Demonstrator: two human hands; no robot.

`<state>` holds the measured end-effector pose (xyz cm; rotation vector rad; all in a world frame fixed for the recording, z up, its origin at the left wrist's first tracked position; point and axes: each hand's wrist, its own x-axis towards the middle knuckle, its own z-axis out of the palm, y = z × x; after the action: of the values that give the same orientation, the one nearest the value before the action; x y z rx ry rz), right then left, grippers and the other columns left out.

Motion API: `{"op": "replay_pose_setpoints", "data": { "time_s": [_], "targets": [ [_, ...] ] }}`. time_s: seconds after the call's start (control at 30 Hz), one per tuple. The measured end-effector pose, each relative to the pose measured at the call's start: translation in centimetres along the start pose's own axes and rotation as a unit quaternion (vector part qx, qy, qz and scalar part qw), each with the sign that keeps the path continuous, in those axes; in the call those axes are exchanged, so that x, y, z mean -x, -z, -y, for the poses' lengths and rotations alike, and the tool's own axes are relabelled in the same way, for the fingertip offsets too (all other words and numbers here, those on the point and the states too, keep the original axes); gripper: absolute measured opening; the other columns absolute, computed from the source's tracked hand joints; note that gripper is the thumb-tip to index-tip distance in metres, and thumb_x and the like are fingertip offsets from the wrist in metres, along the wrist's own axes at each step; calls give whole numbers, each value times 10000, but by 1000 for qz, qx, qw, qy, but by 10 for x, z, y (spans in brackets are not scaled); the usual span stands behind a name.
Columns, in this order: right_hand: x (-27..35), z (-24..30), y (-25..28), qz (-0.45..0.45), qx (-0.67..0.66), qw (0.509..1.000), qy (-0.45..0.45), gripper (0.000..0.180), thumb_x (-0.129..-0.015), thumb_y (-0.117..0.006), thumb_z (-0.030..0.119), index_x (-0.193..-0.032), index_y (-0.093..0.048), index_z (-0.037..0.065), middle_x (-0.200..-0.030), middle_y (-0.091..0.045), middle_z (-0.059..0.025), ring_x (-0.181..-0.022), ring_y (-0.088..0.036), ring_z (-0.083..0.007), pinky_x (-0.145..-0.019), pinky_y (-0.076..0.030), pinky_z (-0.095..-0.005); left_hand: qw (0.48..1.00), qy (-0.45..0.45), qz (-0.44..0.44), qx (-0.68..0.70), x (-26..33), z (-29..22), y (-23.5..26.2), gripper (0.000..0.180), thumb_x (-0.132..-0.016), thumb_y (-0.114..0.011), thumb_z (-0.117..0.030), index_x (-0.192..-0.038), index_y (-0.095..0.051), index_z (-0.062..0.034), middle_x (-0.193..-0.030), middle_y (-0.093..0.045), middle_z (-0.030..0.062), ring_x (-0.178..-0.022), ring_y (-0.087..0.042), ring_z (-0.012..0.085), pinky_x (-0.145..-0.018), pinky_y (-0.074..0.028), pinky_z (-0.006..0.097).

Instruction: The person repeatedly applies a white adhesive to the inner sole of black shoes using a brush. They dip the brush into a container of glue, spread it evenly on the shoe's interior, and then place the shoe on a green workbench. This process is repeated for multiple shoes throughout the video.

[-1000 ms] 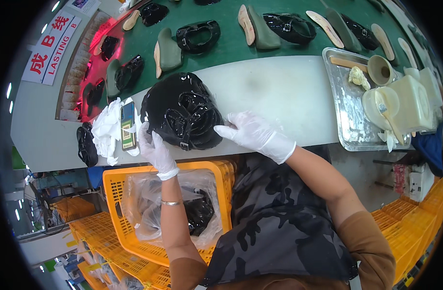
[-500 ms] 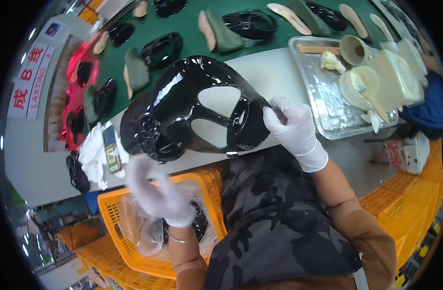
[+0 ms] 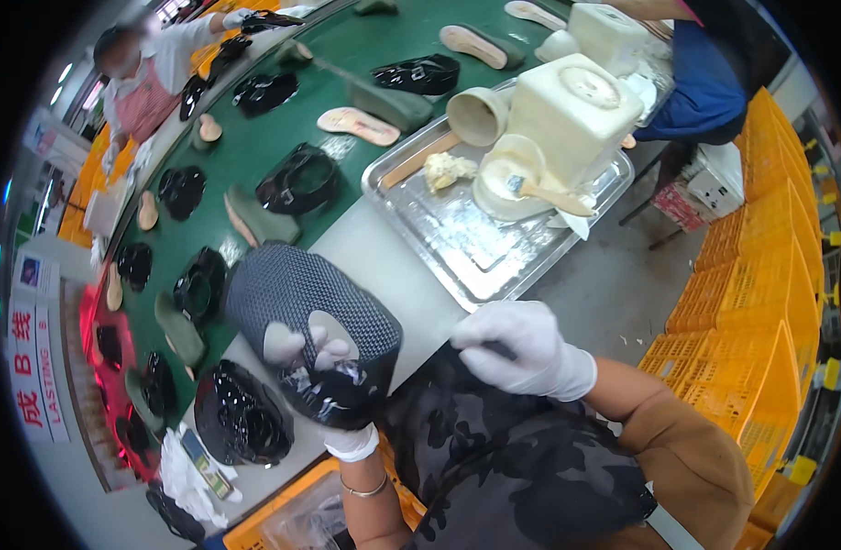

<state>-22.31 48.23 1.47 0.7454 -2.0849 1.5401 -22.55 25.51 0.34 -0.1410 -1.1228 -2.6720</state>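
My left hand, in a white glove, is tucked inside a shoe upper. Its fingers show through the cut-out openings, and the white cuff sticks out below. The side of the upper facing me is grey woven texture, with glossy black at its lower end. My right hand, also gloved, hovers to the right, apart from the upper, with its fingers curled together. Whether it pinches anything is hidden. Left of the held upper, glossy black uppers lie in a pile on the white table edge.
A metal tray holds a pale square container, a glue pot and a brush. Black uppers, green lasts and insoles lie along the green conveyor. Yellow crates stand right; another person works across the belt.
The glossy upper was gripped at its edge by my right hand; now my left hand is inside an upper with woven side showing, and my right has released. The view has swung right.
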Motion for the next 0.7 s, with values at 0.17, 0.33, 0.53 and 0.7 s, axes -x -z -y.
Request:
{"op": "replay_pose_setpoints", "data": {
  "time_s": [0.17,0.33,0.53,0.7],
  "targets": [
    [28,-26,62,-158,-211,851,-454,254,-887,-546,86,-1129,-546,12,-898,-622,-49,-642,-591,-90,-540,-479,-197,977,-85,-15,-193,-3,19,7,410,-802,-547,74,-1186,-412,29,-1077,-530,171,-786,-590,243,-665,-533,316],
    [10,-58,78,-277,-191,871,-357,311,-873,-565,34,-1180,-528,-2,-970,-562,-49,-608,-537,-57,-511,-442,-174,984,68,-65,-154,-4,17,-31,587,-752,-571,-6,-1297,-351,-11,-989,-551,146,-666,-551,208,-564,-482,294],
    [-14,-82,84,-238,5,951,-198,234,-834,-604,-46,-1038,-643,61,-907,-497,3,-682,-488,-45,-565,-381,-168,971,220,-12,-95,8,19,-23,559,-807,-571,-85,-1321,-352,-102,-866,-561,100,-589,-525,174,-516,-446,224],
    [-49,-80,103,-134,192,972,-7,232,-800,-634,-22,-1011,-641,72,-896,-525,-51,-745,-537,-145,-640,-447,-234,939,333,-16,-83,4,19,-34,514,-839,-513,-68,-1330,-368,-119,-803,-536,105,-529,-481,151,-411,-369,219]
  ]
}}
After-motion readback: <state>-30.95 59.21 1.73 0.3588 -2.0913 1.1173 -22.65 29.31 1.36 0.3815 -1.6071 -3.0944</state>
